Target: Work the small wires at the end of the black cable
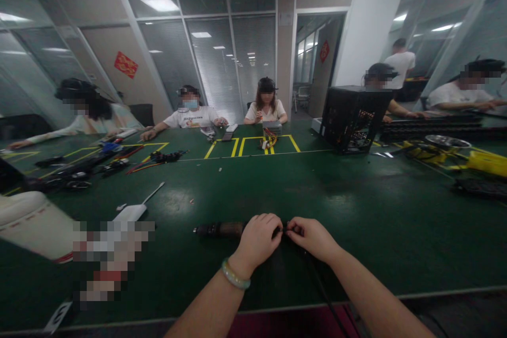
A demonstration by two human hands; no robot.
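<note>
A dark electric screwdriver (227,229) lies on the green table in front of me, its bit pointing left. My left hand (259,237), with a jade-coloured bangle at the wrist, is closed around its rear end. My right hand (311,237) pinches a black cord (317,274) close to the tool's rear end. From there the cord runs down over the table's front edge. The fingers cover the spot where cord and tool meet, so I cannot tell whether they are joined.
On the left stand a white paper cup (35,222) and a white item with a thin rod (132,213). Cables and dark parts (79,171) lie farther back. A black computer case (350,119) and yellow bins (487,162) are at the right. Several people sit around the table.
</note>
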